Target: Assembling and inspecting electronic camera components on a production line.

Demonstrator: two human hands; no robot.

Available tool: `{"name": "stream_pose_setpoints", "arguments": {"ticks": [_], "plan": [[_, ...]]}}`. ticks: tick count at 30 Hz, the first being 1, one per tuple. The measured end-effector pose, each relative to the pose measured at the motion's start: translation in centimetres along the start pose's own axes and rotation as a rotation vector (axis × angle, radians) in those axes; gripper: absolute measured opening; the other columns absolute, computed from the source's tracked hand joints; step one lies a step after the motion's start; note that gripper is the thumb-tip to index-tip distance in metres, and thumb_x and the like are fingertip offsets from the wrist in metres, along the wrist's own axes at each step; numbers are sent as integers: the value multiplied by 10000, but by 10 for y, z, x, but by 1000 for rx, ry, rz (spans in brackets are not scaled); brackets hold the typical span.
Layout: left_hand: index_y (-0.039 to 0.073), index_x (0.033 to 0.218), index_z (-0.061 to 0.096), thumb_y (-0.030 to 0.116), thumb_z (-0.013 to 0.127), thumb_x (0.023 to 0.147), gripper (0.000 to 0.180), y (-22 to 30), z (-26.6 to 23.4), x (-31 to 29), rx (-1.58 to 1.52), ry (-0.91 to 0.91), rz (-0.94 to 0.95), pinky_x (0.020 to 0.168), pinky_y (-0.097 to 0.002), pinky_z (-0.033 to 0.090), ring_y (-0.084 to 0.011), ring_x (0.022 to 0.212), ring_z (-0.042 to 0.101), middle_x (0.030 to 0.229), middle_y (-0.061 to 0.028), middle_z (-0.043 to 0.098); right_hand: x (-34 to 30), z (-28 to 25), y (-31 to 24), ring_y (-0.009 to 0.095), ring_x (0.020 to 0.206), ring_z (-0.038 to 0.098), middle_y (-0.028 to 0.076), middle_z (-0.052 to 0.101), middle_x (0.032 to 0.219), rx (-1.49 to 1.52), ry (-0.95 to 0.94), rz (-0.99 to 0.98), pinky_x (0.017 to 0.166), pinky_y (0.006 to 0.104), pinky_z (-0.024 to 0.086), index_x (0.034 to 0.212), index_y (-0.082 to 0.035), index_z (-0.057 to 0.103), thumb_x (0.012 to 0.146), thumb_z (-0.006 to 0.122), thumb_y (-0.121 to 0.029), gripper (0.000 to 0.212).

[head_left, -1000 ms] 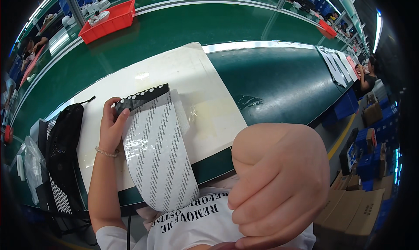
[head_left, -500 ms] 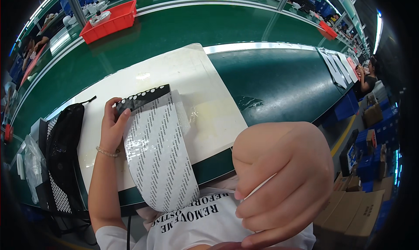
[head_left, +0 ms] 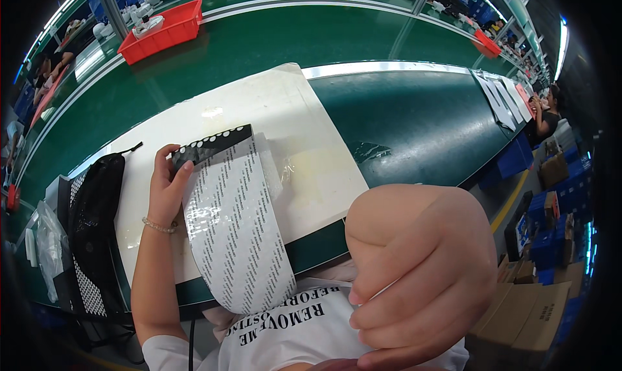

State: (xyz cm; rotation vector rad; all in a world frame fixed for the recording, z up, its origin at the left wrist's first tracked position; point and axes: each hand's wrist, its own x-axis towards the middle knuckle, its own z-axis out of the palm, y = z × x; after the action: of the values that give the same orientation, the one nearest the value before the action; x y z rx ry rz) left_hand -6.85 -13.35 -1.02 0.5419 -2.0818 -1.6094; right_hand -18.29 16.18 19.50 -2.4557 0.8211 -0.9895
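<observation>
My left hand (head_left: 170,186) pinches the left end of a black strip with a row of round holes (head_left: 217,145). From that strip a long white sheet with repeated dark print (head_left: 236,235) runs toward me and hangs over the table's near edge against my shirt. Large and near the camera, my right hand (head_left: 421,274) has its fingers curled closed. Whether anything is in them is hidden. The strip and the sheet's upper part lie over a pale board (head_left: 330,176). Left of my left hand rests a black mesh-sided item with a cord (head_left: 97,209).
Clear plastic film (head_left: 48,241) lies at the far left. A red bin (head_left: 165,33) sits on the green surface beyond the board. Pale strips (head_left: 495,102) lie at the table's right end, near another seated person (head_left: 547,121). Cardboard boxes (head_left: 518,316) stand at lower right.
My right hand has shifted very slightly downward, fingers still curled. My left hand, the strip and the sheet look the same.
</observation>
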Motion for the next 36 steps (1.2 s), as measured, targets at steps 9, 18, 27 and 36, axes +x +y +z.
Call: {"name": "stream_pose_setpoints", "arguments": {"ticks": [9,18,27,36], "plan": [[64,1153,397,156,572,825,383,-2,0,0,-24,10,-6,684,-193,376,-74,767,460,848,-28,514,-1,4,16,219,538,525,126,539,631,-266,13,-407,512,325,451,608,62,549,694,626,31,119],[62,1154,396,162,573,824,389,1,-1,-1,-12,3,-9,694,-199,381,-81,781,466,869,-40,520,-3,5,7,223,538,523,128,536,632,21,27,-35,515,330,449,607,63,551,697,626,28,122],[61,1156,395,168,574,822,394,-2,-1,0,-18,5,-1,705,-201,381,-84,790,470,876,-45,522,-2,5,17,223,535,520,127,534,630,-211,17,-365,509,328,447,600,63,547,695,623,32,126],[60,1156,396,162,575,822,392,-1,0,0,-15,11,-8,695,-200,382,-80,778,467,864,-39,517,-3,6,8,224,534,520,128,533,622,1,40,-45,507,330,448,597,66,549,692,626,27,128]]}}
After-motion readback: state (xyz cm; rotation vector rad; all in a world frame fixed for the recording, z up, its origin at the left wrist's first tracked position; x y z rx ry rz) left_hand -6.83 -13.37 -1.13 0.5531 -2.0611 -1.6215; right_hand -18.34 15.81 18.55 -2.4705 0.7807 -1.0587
